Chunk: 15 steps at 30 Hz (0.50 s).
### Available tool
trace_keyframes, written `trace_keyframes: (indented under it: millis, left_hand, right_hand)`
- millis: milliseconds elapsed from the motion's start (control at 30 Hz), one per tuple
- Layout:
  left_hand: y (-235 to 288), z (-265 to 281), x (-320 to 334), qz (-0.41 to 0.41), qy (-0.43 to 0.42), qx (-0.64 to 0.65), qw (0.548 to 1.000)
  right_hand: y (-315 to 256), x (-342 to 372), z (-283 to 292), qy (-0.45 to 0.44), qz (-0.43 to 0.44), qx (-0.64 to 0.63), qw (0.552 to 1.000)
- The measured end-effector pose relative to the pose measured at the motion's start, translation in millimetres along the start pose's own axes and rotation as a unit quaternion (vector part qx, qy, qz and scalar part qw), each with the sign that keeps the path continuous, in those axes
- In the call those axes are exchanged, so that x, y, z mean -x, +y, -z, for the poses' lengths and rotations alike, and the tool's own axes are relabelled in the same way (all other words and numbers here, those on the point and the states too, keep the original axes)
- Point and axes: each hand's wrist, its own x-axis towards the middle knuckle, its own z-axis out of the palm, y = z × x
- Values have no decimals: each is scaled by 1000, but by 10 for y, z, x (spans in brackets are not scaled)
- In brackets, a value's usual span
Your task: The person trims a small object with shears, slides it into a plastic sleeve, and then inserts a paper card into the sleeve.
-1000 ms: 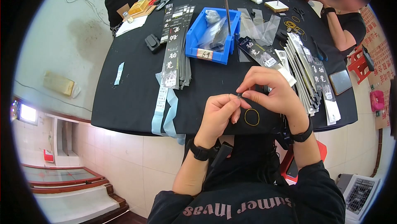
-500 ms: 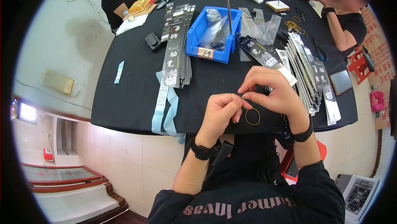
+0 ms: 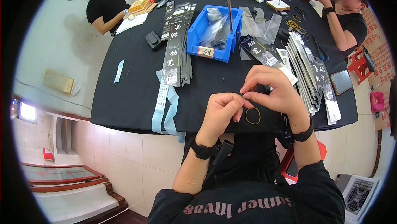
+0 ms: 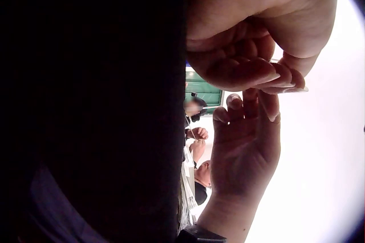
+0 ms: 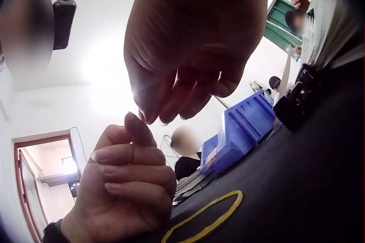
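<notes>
Above the table's front edge, my left hand (image 3: 220, 112) and right hand (image 3: 271, 88) meet at their fingertips. Between them is a tiny dark piece (image 3: 241, 95), pinched by thumb and forefinger on each side; its kind cannot be told. The left hand's other fingers are curled in toward the palm, as the left hand (image 5: 128, 192) shows in the right wrist view. The right hand (image 4: 245, 146) reaches in from below in the left wrist view. A yellow rubber band (image 3: 259, 118) lies on the black cloth just beside the left fingers.
A blue bin (image 3: 209, 54) holding clear bags stands ahead, with a metal rod beside it. Stacks of printed black sleeves (image 3: 171, 58) lie left of it, and more packs (image 3: 304, 75) lie right. Blue label strips (image 3: 159, 112) hang over the edge. A phone (image 3: 341, 82) rests far right.
Both hands stay almost in place, their fingertips shifting slightly around the tiny dark piece. At the far left, another person has come further into view and raised a hand.
</notes>
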Motion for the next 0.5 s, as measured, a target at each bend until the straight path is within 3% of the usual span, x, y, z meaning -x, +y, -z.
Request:
trace_keyframes:
  millis: [500]
  left_hand:
    - [20, -17, 2, 5, 4, -7, 1000]
  right_hand:
    - [7, 13, 5, 1, -9, 24, 1000]
